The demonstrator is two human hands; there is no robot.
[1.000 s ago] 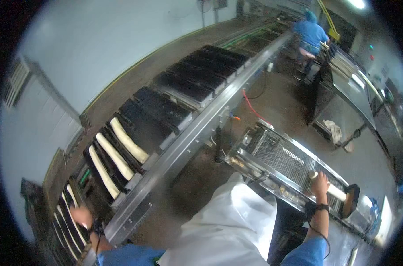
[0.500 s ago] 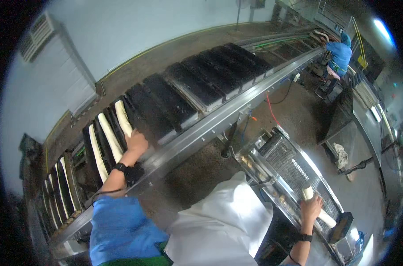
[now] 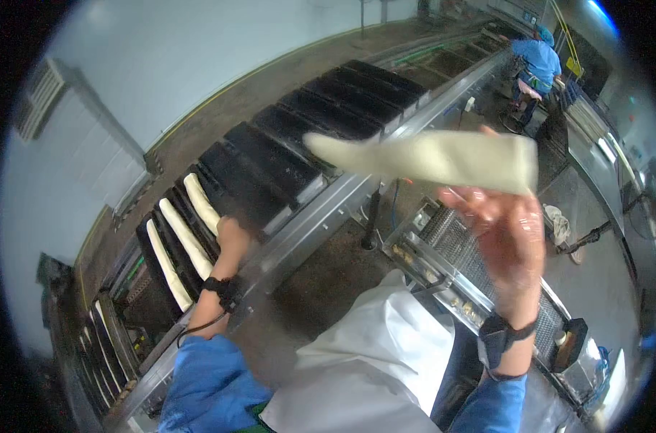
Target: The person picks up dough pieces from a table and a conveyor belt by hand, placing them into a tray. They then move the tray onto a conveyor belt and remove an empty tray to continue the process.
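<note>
My right hand (image 3: pixel 507 234) is raised over the gap between the two lines, holding a long, pale dough roll (image 3: pixel 451 159). The roll lies roughly level and is blurred by motion. At the pan line, my left hand (image 3: pixel 233 239) is at the near end of another dough roll (image 3: pixel 199 198) in a black pan; its fingers are smeared and partly hidden. Two more dough rolls (image 3: pixel 186 234) (image 3: pixel 167 263) lie lengthwise in neighbouring pans to the left. Black pans (image 3: pixel 267 162) without dough stand in a row to the right.
A metal rail (image 3: pixel 328 206) edges the pan line. On my right is a mesh conveyor (image 3: pixel 451 234) with a short dough piece near its lower end. Further pans with dough (image 3: pixel 106 346) sit at far left. A co-worker in blue (image 3: pixel 537 61) is at the far end.
My right hand has lifted a dough roll off the mesh conveyor and up toward the pans. My left hand has shifted slightly right and down, staying near the third roll's end.
</note>
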